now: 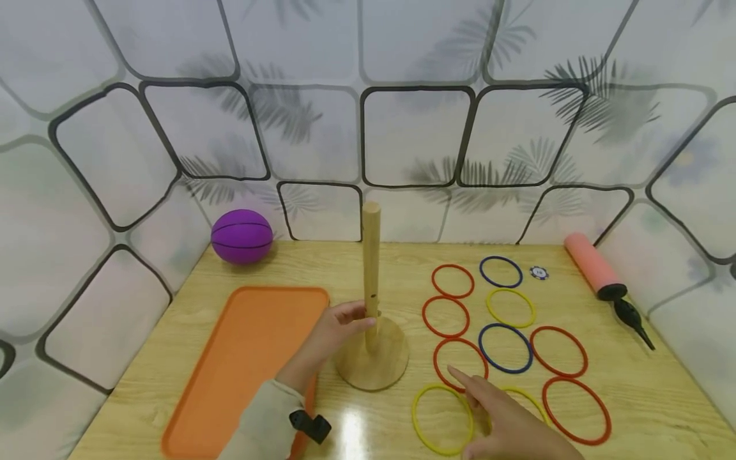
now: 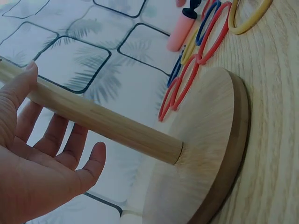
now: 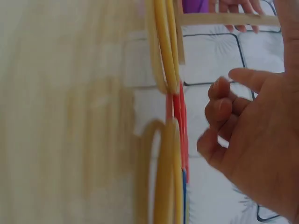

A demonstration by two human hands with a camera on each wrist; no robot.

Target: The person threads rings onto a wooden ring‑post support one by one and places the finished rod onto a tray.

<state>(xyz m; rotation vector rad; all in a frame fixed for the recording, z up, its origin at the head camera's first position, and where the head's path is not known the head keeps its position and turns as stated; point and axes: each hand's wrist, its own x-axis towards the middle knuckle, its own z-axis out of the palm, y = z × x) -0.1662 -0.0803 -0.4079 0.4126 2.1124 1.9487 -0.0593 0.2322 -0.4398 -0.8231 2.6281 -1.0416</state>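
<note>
The left grip [image 1: 330, 332] pinches a wooden post [image 1: 371, 255]; a sideways tug could topple it. The right grip [image 1: 506, 418] (loosely spread, empty) could, dropping carelessly, nudge the yellow ring [image 1: 414, 418] to its left.

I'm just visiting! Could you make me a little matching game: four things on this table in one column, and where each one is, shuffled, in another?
1. Purple black-lined ball
2. Pink hand pump
3. Wooden post
4. Poker chip

A. Upright, with the left hand around it
B. Between the far blue ring and the pump
C. Lying on the right of the table
D. Back left corner, beyond the orange tray

Pairs: 1-D, 2-C, 3-A, 4-B.
</note>
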